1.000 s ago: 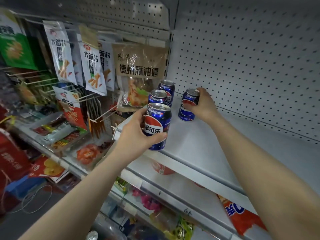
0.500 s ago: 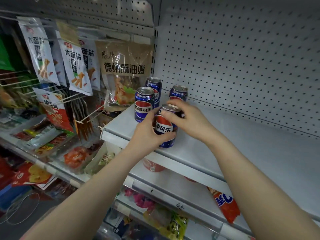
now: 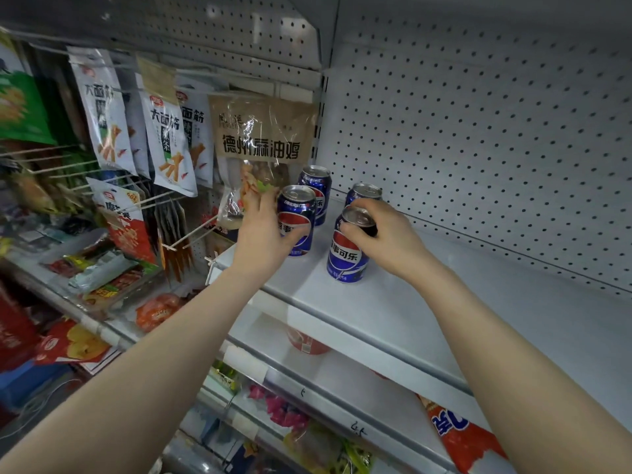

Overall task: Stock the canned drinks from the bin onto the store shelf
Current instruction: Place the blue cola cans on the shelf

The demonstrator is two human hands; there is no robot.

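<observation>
Blue front can [image 3: 345, 258] gripped by right hand [image 3: 390, 239], left hand [image 3: 265, 234] clasping left can [image 3: 297, 210]

Hanging snack bags [image 3: 261, 138], white pegboard [image 3: 478, 131].

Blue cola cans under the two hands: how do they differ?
The left hand wraps the side of the front-left blue cola can; the right hand grips the front-right blue cola can by its top rim. The front-left can stands farther back than the front-right can. Both stand upright on the white shelf.
</observation>
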